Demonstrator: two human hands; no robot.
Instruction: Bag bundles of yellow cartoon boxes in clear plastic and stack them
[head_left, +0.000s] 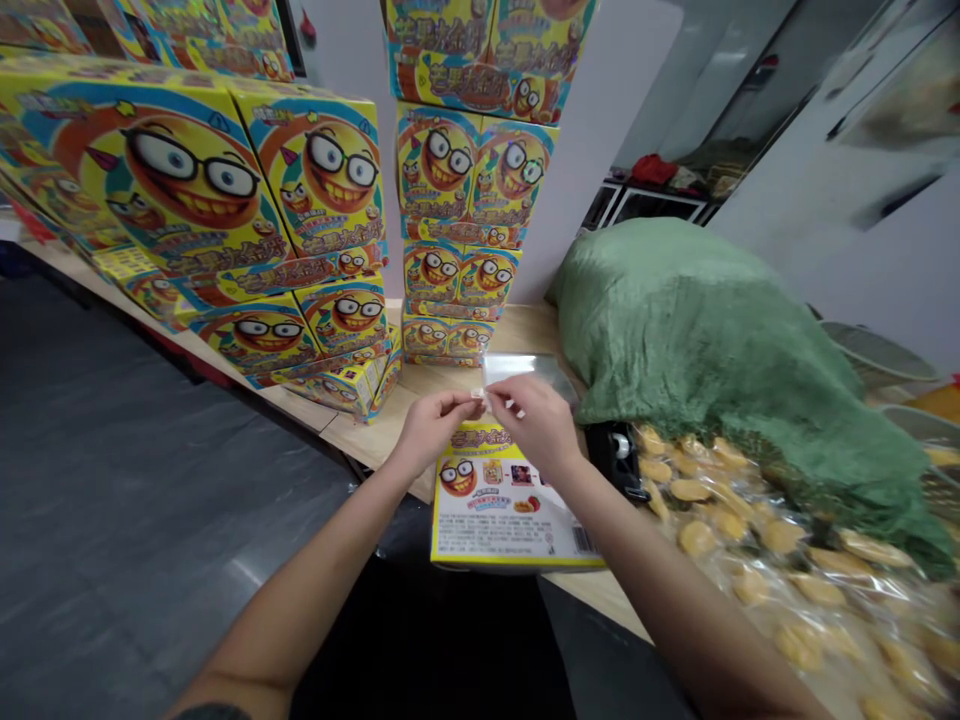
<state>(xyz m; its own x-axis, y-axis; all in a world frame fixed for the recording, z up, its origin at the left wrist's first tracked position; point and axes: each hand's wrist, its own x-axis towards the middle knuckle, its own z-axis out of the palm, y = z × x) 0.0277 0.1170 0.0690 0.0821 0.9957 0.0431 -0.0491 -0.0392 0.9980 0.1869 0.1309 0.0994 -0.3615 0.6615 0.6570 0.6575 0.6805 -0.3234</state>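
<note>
My left hand and my right hand meet above a yellow and white printed box at the table's near edge. Fingertips of both hands pinch a small whitish piece; its kind is too small to make out. Behind the hands lies a clear shiny plastic sheet or tray, partly covered by my right hand. A black device, which looks like a tape dispenser, stands just right of the box. My right forearm hides part of the box's printed side.
Stacked yellow cartoon-face boxes rise at the left and behind the hands. On the right, a large green sack spills many clear-wrapped yellow pieces over the wooden table. Grey floor shows at lower left.
</note>
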